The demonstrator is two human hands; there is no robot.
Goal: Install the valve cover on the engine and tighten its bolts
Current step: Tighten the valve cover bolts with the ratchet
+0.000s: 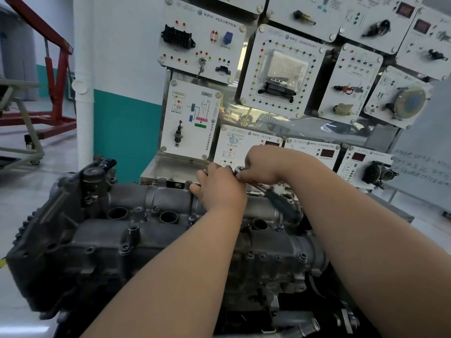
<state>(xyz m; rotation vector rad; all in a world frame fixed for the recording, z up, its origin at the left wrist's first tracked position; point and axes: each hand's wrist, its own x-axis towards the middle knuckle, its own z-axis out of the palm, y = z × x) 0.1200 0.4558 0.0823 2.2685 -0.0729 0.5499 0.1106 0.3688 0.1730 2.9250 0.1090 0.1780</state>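
While both hands work at its far rim, toward 12 o'clock, the valve cover (151, 201) sits seated on the engine (73, 252), which fills the lower middle of my view.

Right hand (261, 167): fingers curled round the chrome head of a ratchet (240, 170), whose dark handle (283, 201) trails toward 4 o'clock.

Left hand (219, 189): just beside it on the 9 o'clock side, fingers bent over the cover's far edge. I cannot tell whether they pinch anything.

Judged step: running down a rear bolt. To do it well I would keep the socket square on the bolt and steady the ratchet head with the left hand. I would then snug the cover bolts (302, 256) evenly across the casting, since over-torque could strip a thread.

Writing: the teaching panels (192, 123) from 11 to 3 o'clock carry a round VW badge (200, 12). Their Chinese headings are too blurred to read, and the red displays (327, 153) show nothing legible.
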